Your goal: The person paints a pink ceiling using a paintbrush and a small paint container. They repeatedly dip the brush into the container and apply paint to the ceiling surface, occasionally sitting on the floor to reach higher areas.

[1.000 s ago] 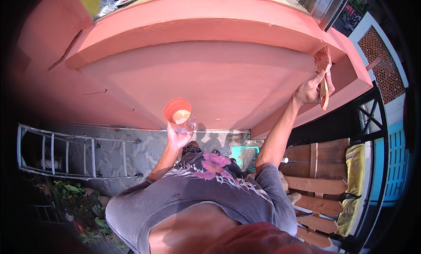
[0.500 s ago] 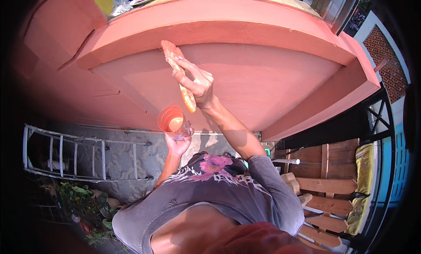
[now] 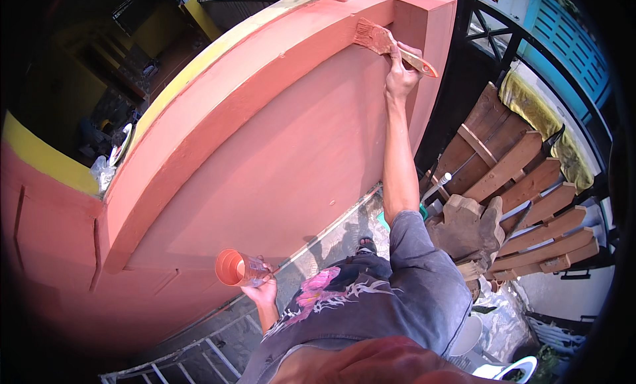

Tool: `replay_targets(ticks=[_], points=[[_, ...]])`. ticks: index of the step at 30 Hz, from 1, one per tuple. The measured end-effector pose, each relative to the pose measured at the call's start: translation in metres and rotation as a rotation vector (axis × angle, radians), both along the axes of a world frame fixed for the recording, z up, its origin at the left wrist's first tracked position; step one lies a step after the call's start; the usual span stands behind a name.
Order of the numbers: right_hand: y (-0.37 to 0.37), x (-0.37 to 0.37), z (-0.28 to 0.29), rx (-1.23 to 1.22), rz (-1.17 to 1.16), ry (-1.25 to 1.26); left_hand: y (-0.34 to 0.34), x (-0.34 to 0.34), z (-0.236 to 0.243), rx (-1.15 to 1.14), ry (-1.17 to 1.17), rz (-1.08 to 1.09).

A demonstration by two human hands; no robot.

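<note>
Holding brush (image 3: 383, 42): right hand (image 3: 401, 78), fingers closed round handle, bristles against pink ledge (image 3: 265, 80)
Holding cup (image 3: 244, 269): left hand (image 3: 264, 290), fingers wrapped round side

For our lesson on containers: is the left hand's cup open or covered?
Open: the cup has no lid; its orange inside shows.

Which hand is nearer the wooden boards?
Right. The right hand, holding a paintbrush, is left of the wooden boards and higher in the picture; the left hand, holding a cup, is much farther left and lower.
</note>
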State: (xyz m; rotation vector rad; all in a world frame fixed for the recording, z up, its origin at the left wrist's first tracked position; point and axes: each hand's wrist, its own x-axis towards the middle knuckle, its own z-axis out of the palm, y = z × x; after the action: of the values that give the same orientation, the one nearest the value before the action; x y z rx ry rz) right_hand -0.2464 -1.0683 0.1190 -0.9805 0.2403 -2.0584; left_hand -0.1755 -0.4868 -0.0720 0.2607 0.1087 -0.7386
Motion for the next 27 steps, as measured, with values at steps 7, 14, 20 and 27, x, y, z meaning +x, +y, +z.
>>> replay_targets(ticks=[7,14,20,27], points=[[-0.080,-0.008,0.008,-0.249,-0.586,0.193,-0.064,0.016,0.004,-0.065,0.036,-0.065],[-0.025,-0.007,-0.019,-0.205,-0.161,0.158,-0.132,0.010,0.012,-0.076,0.003,-0.124],[-0.089,-0.017,0.003,-0.223,-0.511,0.296,-0.154,0.006,0.007,-0.056,0.032,-0.162],[-0.040,-0.008,-0.014,-0.219,-0.246,0.178,-0.161,0.001,0.000,-0.057,0.116,-0.120]])
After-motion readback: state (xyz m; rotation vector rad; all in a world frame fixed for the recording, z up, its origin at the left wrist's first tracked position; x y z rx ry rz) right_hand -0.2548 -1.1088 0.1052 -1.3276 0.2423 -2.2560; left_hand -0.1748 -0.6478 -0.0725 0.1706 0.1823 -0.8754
